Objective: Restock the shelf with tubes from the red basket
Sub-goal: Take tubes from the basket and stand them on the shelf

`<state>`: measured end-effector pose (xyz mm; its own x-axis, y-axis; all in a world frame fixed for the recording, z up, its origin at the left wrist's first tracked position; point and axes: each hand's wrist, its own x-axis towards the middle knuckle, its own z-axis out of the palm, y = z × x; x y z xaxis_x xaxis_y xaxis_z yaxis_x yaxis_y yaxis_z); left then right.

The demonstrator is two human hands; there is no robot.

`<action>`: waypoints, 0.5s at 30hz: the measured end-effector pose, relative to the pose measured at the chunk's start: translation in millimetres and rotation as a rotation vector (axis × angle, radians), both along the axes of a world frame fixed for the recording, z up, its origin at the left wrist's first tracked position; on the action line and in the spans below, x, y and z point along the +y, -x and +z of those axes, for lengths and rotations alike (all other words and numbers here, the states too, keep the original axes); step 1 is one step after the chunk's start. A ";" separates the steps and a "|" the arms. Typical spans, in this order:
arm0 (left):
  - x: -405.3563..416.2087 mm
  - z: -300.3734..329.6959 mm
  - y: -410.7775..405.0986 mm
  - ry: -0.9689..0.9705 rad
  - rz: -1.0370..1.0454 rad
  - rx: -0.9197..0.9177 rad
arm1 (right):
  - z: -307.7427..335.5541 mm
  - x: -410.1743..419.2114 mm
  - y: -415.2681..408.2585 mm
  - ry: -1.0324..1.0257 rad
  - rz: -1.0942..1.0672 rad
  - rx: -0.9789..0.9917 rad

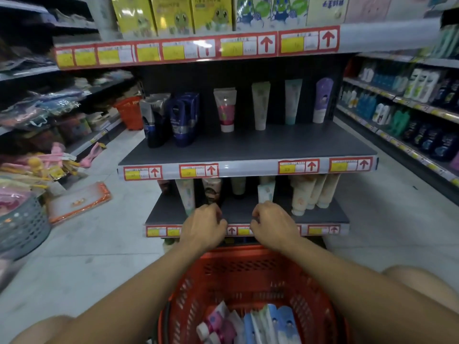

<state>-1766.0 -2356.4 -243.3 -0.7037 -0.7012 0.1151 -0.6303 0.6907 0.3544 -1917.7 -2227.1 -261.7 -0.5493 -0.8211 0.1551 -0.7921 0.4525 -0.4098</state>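
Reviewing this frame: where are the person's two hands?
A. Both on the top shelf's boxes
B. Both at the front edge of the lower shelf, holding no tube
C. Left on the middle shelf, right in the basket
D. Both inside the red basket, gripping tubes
B: the left hand and right hand sit side by side at the lower shelf front edge, fingers curled with no tube seen in them, above the red basket where the tubes lie.
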 end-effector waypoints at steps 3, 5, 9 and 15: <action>1.2 -25.7 -0.1 -0.036 0.011 -0.038 | -26.3 2.4 0.0 -0.040 -0.009 -0.028; 2.3 -43.4 0.0 -0.065 0.014 -0.068 | -45.3 3.4 0.6 -0.078 -0.024 -0.050; 3.9 -81.5 -2.0 -0.109 0.017 -0.135 | -83.1 6.2 0.1 -0.139 -0.026 -0.126; 0.1 -144.1 -5.8 -0.246 0.042 -0.241 | -144.6 9.3 -1.3 -0.258 -0.034 -0.225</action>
